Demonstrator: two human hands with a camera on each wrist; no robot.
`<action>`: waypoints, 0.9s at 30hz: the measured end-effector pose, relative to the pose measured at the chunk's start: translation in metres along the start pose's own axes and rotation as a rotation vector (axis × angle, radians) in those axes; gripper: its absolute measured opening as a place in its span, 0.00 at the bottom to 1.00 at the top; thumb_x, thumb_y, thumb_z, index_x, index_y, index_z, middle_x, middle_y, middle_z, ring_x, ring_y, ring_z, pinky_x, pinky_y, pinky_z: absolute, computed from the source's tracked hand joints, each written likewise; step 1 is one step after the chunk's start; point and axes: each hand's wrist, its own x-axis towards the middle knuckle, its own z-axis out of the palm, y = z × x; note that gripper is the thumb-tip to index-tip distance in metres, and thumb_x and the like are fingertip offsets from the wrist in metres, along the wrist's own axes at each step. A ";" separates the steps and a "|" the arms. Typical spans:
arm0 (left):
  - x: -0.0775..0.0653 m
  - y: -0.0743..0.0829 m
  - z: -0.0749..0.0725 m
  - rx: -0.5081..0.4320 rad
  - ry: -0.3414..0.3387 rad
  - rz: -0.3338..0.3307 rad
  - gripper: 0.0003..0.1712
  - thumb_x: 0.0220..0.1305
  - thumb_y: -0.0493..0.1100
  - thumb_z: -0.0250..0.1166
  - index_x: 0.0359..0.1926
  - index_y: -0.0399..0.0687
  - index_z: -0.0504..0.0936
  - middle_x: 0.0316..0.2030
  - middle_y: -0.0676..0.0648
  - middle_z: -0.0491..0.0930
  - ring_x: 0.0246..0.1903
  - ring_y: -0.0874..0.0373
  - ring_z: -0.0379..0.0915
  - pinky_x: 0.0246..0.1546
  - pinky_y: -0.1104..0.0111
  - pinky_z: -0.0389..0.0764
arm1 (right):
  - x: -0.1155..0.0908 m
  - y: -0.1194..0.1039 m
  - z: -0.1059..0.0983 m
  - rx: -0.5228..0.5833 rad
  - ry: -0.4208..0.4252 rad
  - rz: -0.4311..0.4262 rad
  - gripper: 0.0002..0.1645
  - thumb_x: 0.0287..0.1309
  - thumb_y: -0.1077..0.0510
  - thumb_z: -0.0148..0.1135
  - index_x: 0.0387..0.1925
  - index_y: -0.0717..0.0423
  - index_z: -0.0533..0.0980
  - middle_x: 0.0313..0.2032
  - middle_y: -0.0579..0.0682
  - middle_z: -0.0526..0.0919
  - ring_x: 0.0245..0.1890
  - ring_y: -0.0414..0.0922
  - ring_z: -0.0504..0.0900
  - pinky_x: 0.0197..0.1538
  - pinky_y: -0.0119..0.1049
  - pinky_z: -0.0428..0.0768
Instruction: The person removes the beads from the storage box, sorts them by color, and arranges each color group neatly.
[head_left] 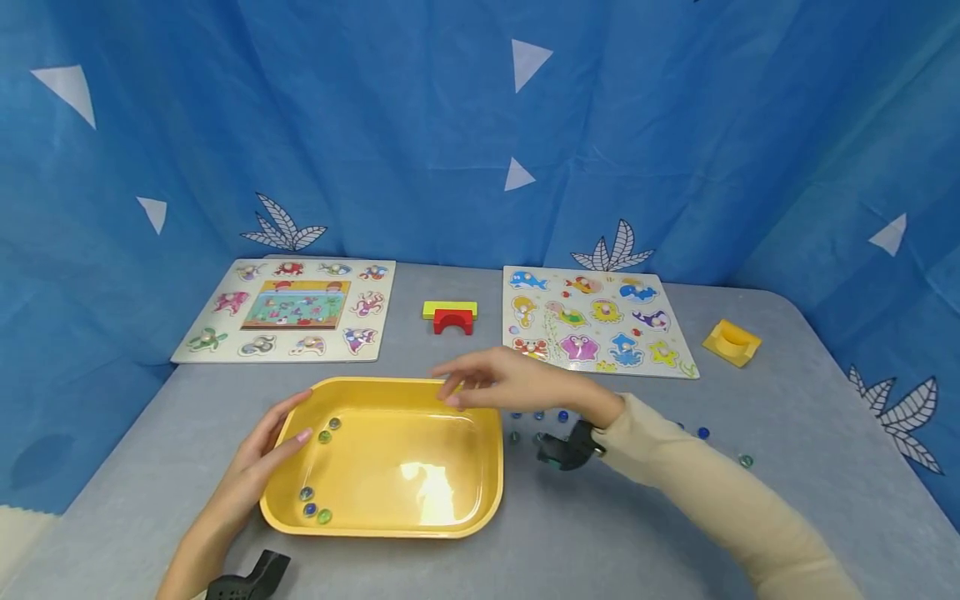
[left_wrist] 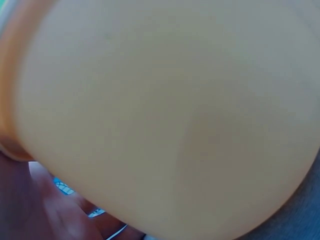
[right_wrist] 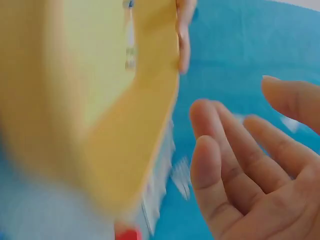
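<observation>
A yellow tray (head_left: pixel 390 533) lies on the table, with several glass marbles (head_left: pixel 324 436) along its left side. My left hand (head_left: pixel 251 467) grips the tray's left rim, thumb over the inside and fingers along the outside. In the left wrist view the tray wall (left_wrist: pixel 165 110) covers most of the picture. Over the tray's far right corner hovers my right hand (head_left: pixel 498 379), its fingers loosely bent. The right wrist view shows nothing between the fingers of that hand (right_wrist: pixel 255 175).
More marbles (head_left: pixel 563 416) lie right of the tray, partly behind my right wrist. Two picture puzzle boards (head_left: pixel 386 287) (head_left: pixel 675 367) lie farther back. A red arch block (head_left: pixel 453 317) stands before a yellow-green block (head_left: pixel 450 306). A yellow block (head_left: pixel 738 354) lies far right. Blue curtain (head_left: pixel 420 125) hangs behind.
</observation>
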 end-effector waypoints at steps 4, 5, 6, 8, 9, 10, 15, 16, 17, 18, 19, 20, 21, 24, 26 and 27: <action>0.000 0.000 -0.001 -0.006 -0.003 0.003 0.29 0.67 0.48 0.49 0.67 0.60 0.54 0.67 0.59 0.51 0.60 0.82 0.45 0.47 0.91 0.59 | 0.053 -0.008 0.023 0.012 -0.071 -0.027 0.27 0.59 0.54 0.56 0.60 0.52 0.66 0.47 0.51 0.81 0.44 0.41 0.80 0.46 0.25 0.75; 0.000 -0.001 -0.001 -0.003 -0.003 0.004 0.29 0.67 0.48 0.49 0.67 0.60 0.54 0.67 0.59 0.52 0.59 0.83 0.46 0.47 0.91 0.60 | 0.065 -0.008 0.030 0.014 -0.080 -0.018 0.27 0.59 0.54 0.56 0.60 0.52 0.66 0.46 0.51 0.81 0.44 0.41 0.80 0.45 0.24 0.75; 0.000 -0.001 -0.001 0.000 -0.005 0.004 0.29 0.67 0.48 0.49 0.67 0.60 0.54 0.67 0.58 0.52 0.58 0.83 0.46 0.46 0.91 0.61 | 0.077 -0.007 0.036 0.020 -0.090 -0.003 0.28 0.59 0.53 0.56 0.61 0.52 0.66 0.45 0.51 0.82 0.43 0.42 0.80 0.44 0.24 0.75; 0.000 -0.001 -0.001 0.009 -0.007 0.005 0.29 0.67 0.48 0.49 0.67 0.61 0.54 0.67 0.57 0.52 0.57 0.83 0.47 0.46 0.90 0.62 | 0.096 -0.005 0.049 0.011 -0.090 0.042 0.28 0.58 0.53 0.56 0.60 0.52 0.66 0.42 0.50 0.83 0.38 0.43 0.82 0.39 0.23 0.75; 0.000 -0.001 -0.001 0.010 -0.010 0.008 0.29 0.67 0.48 0.49 0.67 0.61 0.53 0.67 0.57 0.52 0.57 0.83 0.47 0.46 0.90 0.62 | 0.105 -0.004 0.056 0.006 -0.087 0.071 0.28 0.58 0.52 0.56 0.60 0.52 0.66 0.41 0.50 0.83 0.36 0.42 0.82 0.37 0.23 0.75; 0.000 -0.001 -0.001 0.013 -0.011 0.008 0.29 0.67 0.48 0.49 0.67 0.61 0.53 0.67 0.57 0.52 0.57 0.83 0.47 0.46 0.90 0.62 | 0.112 -0.004 0.063 0.001 -0.081 0.101 0.28 0.58 0.52 0.57 0.60 0.52 0.66 0.40 0.50 0.84 0.34 0.41 0.83 0.34 0.24 0.75; -0.001 -0.001 -0.002 0.011 -0.009 0.016 0.29 0.67 0.48 0.49 0.67 0.61 0.53 0.67 0.58 0.52 0.58 0.83 0.46 0.46 0.90 0.61 | 0.136 -0.008 0.095 -0.068 0.002 0.210 0.26 0.55 0.51 0.60 0.55 0.52 0.70 0.31 0.46 0.84 0.22 0.37 0.80 0.26 0.24 0.74; -0.001 -0.001 -0.002 0.010 -0.010 0.017 0.29 0.67 0.48 0.49 0.68 0.61 0.53 0.67 0.58 0.52 0.58 0.83 0.46 0.46 0.90 0.60 | 0.139 -0.008 0.101 -0.087 0.025 0.233 0.25 0.54 0.51 0.61 0.53 0.51 0.72 0.30 0.45 0.83 0.21 0.36 0.79 0.25 0.23 0.73; -0.001 -0.001 -0.002 0.008 -0.012 0.019 0.29 0.67 0.48 0.49 0.68 0.61 0.53 0.67 0.59 0.52 0.59 0.84 0.45 0.46 0.91 0.60 | 0.141 -0.009 0.105 -0.122 0.050 0.253 0.24 0.52 0.50 0.62 0.51 0.50 0.73 0.30 0.43 0.83 0.21 0.34 0.78 0.26 0.22 0.73; -0.001 -0.001 -0.002 0.005 -0.014 0.022 0.29 0.67 0.47 0.49 0.68 0.61 0.53 0.67 0.59 0.52 0.59 0.84 0.45 0.46 0.91 0.60 | 0.143 -0.009 0.109 -0.158 0.072 0.273 0.22 0.51 0.49 0.63 0.49 0.49 0.75 0.31 0.41 0.83 0.21 0.33 0.77 0.27 0.21 0.72; -0.001 -0.001 -0.002 0.000 -0.015 0.026 0.29 0.67 0.47 0.49 0.68 0.60 0.53 0.67 0.60 0.52 0.59 0.84 0.45 0.46 0.91 0.60 | 0.145 -0.010 0.113 -0.193 0.095 0.296 0.21 0.50 0.47 0.64 0.47 0.46 0.76 0.32 0.39 0.83 0.22 0.31 0.76 0.29 0.21 0.71; -0.001 -0.001 -0.002 -0.002 -0.015 0.030 0.29 0.67 0.47 0.49 0.68 0.60 0.53 0.66 0.60 0.52 0.59 0.84 0.45 0.47 0.91 0.59 | 0.146 -0.010 0.115 -0.218 0.119 0.314 0.21 0.48 0.46 0.64 0.46 0.45 0.77 0.34 0.38 0.82 0.24 0.30 0.76 0.30 0.20 0.71; -0.001 -0.001 -0.002 -0.004 -0.016 0.035 0.29 0.67 0.47 0.49 0.68 0.59 0.53 0.66 0.61 0.52 0.59 0.84 0.44 0.47 0.91 0.59 | 0.147 -0.010 0.118 -0.243 0.144 0.338 0.20 0.47 0.45 0.65 0.44 0.43 0.78 0.35 0.36 0.82 0.26 0.29 0.76 0.32 0.20 0.71; -0.001 -0.001 -0.002 -0.008 -0.014 0.049 0.29 0.67 0.46 0.49 0.68 0.58 0.54 0.66 0.61 0.53 0.59 0.84 0.44 0.47 0.91 0.58 | 0.148 -0.011 0.123 -0.279 0.215 0.389 0.18 0.45 0.44 0.66 0.40 0.40 0.80 0.36 0.32 0.83 0.31 0.28 0.76 0.33 0.20 0.70; -0.001 -0.001 -0.002 -0.011 -0.016 0.055 0.29 0.67 0.45 0.49 0.68 0.58 0.54 0.66 0.61 0.53 0.60 0.84 0.43 0.48 0.92 0.57 | 0.148 -0.011 0.125 -0.260 0.264 0.422 0.16 0.44 0.44 0.67 0.39 0.39 0.81 0.36 0.31 0.83 0.32 0.29 0.77 0.32 0.21 0.70; -0.001 -0.001 -0.002 -0.013 -0.018 0.056 0.29 0.67 0.45 0.49 0.68 0.58 0.53 0.66 0.60 0.53 0.60 0.83 0.43 0.48 0.92 0.57 | 0.148 -0.011 0.126 -0.245 0.286 0.437 0.15 0.44 0.44 0.67 0.38 0.38 0.81 0.35 0.31 0.83 0.31 0.29 0.77 0.31 0.21 0.70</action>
